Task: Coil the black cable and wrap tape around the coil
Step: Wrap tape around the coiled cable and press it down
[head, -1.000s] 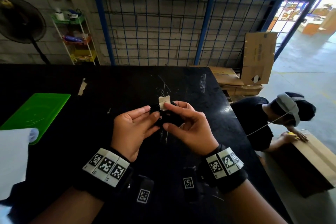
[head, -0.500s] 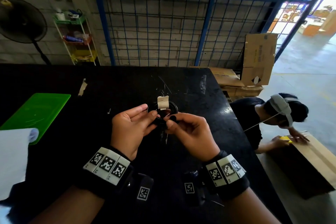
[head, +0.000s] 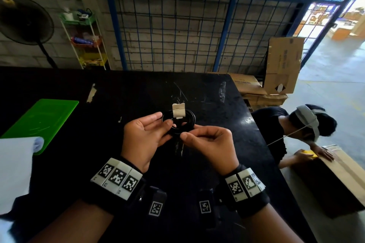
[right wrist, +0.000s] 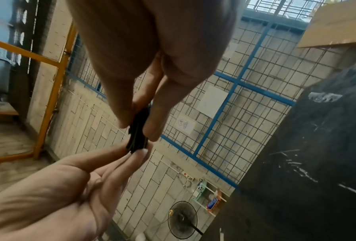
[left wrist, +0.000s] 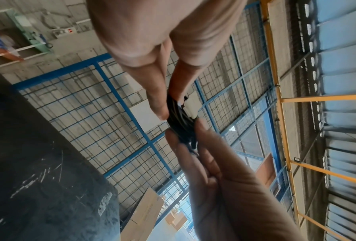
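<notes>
The black cable coil (head: 189, 119) is held up over the black table (head: 118, 94), a beige tape strip (head: 178, 111) wrapped over its far side. My left hand (head: 166, 120) pinches the coil's left rim between thumb and fingers. At the coil's near edge my right hand (head: 187, 133) pinches it between thumb and forefinger. In the left wrist view the coil (left wrist: 181, 124) shows edge-on between the left fingertips (left wrist: 159, 112), with the tape (left wrist: 190, 106) beside it. The right wrist view has the coil (right wrist: 137, 130) squeezed by the right fingertips (right wrist: 152, 132).
A green tray (head: 45, 116) and a white sheet (head: 13, 169) lie at the left of the table. A tape scrap (head: 91, 92) is stuck farther back. Right of the table's edge, a person (head: 276, 130) crouches at a cardboard box (head: 335, 179). A blue wire fence (head: 177, 25) stands behind.
My right hand has moved from the taped top of the coil down to its near edge, uncovering the tape strip. The left hand keeps its hold.
</notes>
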